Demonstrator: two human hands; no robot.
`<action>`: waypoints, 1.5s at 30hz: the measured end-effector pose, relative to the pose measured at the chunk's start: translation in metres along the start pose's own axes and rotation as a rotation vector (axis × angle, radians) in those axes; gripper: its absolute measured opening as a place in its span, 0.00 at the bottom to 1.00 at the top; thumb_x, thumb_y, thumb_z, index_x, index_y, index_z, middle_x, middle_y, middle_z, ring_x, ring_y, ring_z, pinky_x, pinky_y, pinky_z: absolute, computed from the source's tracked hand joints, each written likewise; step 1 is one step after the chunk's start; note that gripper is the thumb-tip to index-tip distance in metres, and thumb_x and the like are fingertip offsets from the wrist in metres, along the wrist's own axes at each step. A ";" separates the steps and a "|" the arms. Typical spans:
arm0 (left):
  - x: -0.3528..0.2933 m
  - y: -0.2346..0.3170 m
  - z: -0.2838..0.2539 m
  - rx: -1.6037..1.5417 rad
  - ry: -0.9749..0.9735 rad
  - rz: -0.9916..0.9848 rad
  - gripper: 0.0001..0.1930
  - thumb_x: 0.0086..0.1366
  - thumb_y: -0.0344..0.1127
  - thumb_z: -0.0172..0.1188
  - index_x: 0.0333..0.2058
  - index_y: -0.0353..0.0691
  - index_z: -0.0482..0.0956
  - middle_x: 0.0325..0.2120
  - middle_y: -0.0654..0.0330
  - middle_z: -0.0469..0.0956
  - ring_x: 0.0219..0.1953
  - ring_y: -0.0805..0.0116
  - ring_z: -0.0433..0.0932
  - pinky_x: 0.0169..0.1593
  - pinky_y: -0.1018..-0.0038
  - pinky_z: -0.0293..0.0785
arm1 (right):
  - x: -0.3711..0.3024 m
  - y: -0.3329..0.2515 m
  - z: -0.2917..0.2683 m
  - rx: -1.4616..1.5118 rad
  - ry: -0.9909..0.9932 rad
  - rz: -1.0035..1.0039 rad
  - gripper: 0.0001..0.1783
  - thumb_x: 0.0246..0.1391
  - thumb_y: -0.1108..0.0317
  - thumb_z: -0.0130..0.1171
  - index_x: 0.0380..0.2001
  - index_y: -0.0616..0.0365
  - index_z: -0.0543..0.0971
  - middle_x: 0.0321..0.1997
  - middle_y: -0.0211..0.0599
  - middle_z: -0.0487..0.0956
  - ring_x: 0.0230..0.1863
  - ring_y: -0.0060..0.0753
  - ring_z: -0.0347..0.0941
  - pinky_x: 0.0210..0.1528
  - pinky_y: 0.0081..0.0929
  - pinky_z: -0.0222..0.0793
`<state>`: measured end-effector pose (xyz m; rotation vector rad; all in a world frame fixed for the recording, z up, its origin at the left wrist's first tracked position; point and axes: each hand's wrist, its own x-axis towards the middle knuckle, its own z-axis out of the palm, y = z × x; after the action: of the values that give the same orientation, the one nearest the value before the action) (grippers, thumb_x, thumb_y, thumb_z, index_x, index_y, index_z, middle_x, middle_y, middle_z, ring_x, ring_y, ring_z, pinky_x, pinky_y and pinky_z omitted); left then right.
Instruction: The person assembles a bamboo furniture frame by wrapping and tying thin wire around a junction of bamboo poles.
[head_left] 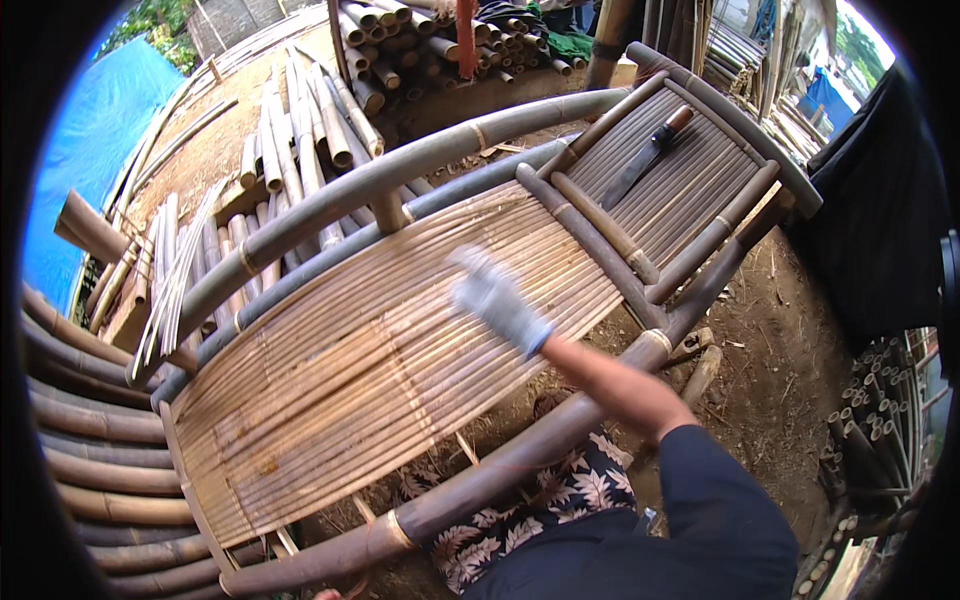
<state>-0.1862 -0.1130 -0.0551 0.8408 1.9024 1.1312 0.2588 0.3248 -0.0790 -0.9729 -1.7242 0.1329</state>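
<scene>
My right hand [500, 300], in a pale grey-white glove, is over the slatted bamboo seat [400, 350] near its right half. Motion blur smears its fingers, so I cannot tell whether they are open or closed, or whether the glove touches the slats. Of my left hand [328, 595] only a sliver shows at the lower edge, beside the front bamboo rail [500, 470]; its fingers are mostly hidden. A large knife [645, 160] with a wooden handle lies on the smaller slatted panel [690, 165] at the right end of the bench.
A thick curved bamboo rail [430, 150] runs along the far side. Bamboo poles [290, 130] lie behind it, with thin split strips [180, 275] at the left. Stacked poles [400, 45] stand at the back. A black cloth [880, 210] hangs at right, and a blue tarp [105, 120] lies far left.
</scene>
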 end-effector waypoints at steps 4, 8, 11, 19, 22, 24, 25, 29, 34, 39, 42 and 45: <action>-0.023 -0.112 -0.027 0.275 0.195 -0.732 0.14 0.68 0.33 0.59 0.48 0.32 0.79 0.47 0.51 0.78 0.46 0.63 0.78 0.50 0.70 0.78 | 0.097 0.197 -0.125 0.565 0.378 0.924 0.03 0.58 0.73 0.53 0.35 0.59 0.70 0.21 0.38 0.73 0.19 0.34 0.72 0.19 0.34 0.72; -0.037 -0.104 0.003 0.582 0.330 -0.569 0.14 0.68 0.34 0.59 0.48 0.31 0.78 0.47 0.50 0.78 0.46 0.62 0.78 0.51 0.68 0.77 | 0.146 0.245 -0.118 0.716 0.340 1.058 0.07 0.60 0.67 0.56 0.36 0.54 0.69 0.22 0.37 0.73 0.17 0.36 0.74 0.19 0.40 0.76; -0.028 -0.089 0.011 0.741 0.453 -0.382 0.14 0.69 0.34 0.59 0.49 0.30 0.78 0.47 0.50 0.79 0.47 0.62 0.78 0.53 0.67 0.77 | 0.167 0.274 -0.118 0.580 0.293 1.205 0.12 0.63 0.60 0.53 0.44 0.53 0.69 0.30 0.41 0.79 0.20 0.38 0.77 0.22 0.42 0.78; 0.097 0.115 0.138 0.110 0.167 0.232 0.18 0.73 0.38 0.55 0.51 0.27 0.75 0.48 0.46 0.79 0.50 0.59 0.78 0.57 0.66 0.75 | 0.084 0.168 -0.051 -0.636 -0.152 -0.013 0.07 0.54 0.69 0.51 0.31 0.59 0.77 0.30 0.49 0.77 0.34 0.45 0.78 0.37 0.37 0.77; 0.125 0.177 0.238 -0.262 -0.631 0.130 0.52 0.61 0.67 0.59 0.67 0.28 0.54 0.62 0.43 0.67 0.63 0.50 0.69 0.65 0.56 0.65 | 0.011 -0.007 -0.056 -0.328 -0.295 -0.214 0.06 0.56 0.68 0.52 0.34 0.58 0.74 0.29 0.39 0.75 0.30 0.37 0.77 0.27 0.34 0.75; 0.126 0.179 0.299 -0.509 -1.118 -0.118 0.52 0.61 0.66 0.60 0.67 0.28 0.53 0.62 0.41 0.65 0.65 0.48 0.66 0.66 0.54 0.64 | -0.040 -0.100 -0.066 0.028 -0.407 0.066 0.05 0.56 0.65 0.55 0.32 0.53 0.74 0.24 0.38 0.73 0.22 0.42 0.74 0.21 0.36 0.71; 0.123 0.185 0.326 -0.584 -1.303 -0.183 0.50 0.63 0.63 0.60 0.68 0.28 0.51 0.62 0.39 0.65 0.65 0.48 0.66 0.67 0.54 0.63 | -0.069 -0.131 -0.075 0.071 -0.491 0.049 0.06 0.55 0.63 0.56 0.29 0.53 0.74 0.26 0.39 0.74 0.23 0.42 0.76 0.22 0.37 0.71; 0.093 0.201 0.376 -0.447 -1.436 -0.491 0.27 0.73 0.44 0.54 0.62 0.31 0.62 0.46 0.46 0.79 0.48 0.53 0.82 0.51 0.62 0.80 | -0.161 -0.207 -0.095 0.164 -0.728 0.156 0.09 0.57 0.60 0.55 0.36 0.51 0.79 0.29 0.39 0.78 0.25 0.43 0.77 0.25 0.37 0.74; 0.070 0.216 0.325 -0.390 -1.038 -0.331 0.14 0.73 0.42 0.54 0.43 0.34 0.77 0.19 0.74 0.57 0.18 0.85 0.52 0.19 0.84 0.51 | -0.220 -0.231 -0.117 0.454 -0.867 0.285 0.17 0.64 0.56 0.51 0.50 0.53 0.76 0.37 0.46 0.80 0.37 0.48 0.79 0.39 0.39 0.77; 0.019 0.209 0.213 0.024 -0.754 0.089 0.11 0.73 0.37 0.54 0.36 0.36 0.80 0.16 0.74 0.64 0.17 0.87 0.58 0.18 0.83 0.52 | -0.197 -0.194 -0.122 0.943 -0.370 1.030 0.52 0.56 0.70 0.63 0.70 0.69 0.39 0.63 0.51 0.67 0.59 0.33 0.69 0.57 0.25 0.72; -0.012 0.170 0.175 0.205 -0.893 0.055 0.10 0.71 0.35 0.58 0.39 0.34 0.83 0.18 0.72 0.72 0.20 0.84 0.66 0.23 0.84 0.58 | -0.144 -0.204 -0.106 1.674 -0.110 1.019 0.57 0.56 0.38 0.60 0.73 0.54 0.40 0.71 0.59 0.59 0.67 0.53 0.63 0.71 0.49 0.54; 0.017 0.077 0.077 -0.116 -0.544 -0.207 0.13 0.70 0.38 0.59 0.40 0.32 0.83 0.17 0.70 0.69 0.15 0.84 0.59 0.17 0.82 0.52 | -0.078 -0.175 -0.146 1.618 0.362 1.018 0.22 0.68 0.51 0.51 0.54 0.57 0.70 0.23 0.27 0.71 0.23 0.27 0.69 0.34 0.32 0.72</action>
<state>-0.1168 -0.0373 -0.0144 0.7701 1.4203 0.7778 0.2931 0.1044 0.0130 -0.4009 -0.2458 1.5846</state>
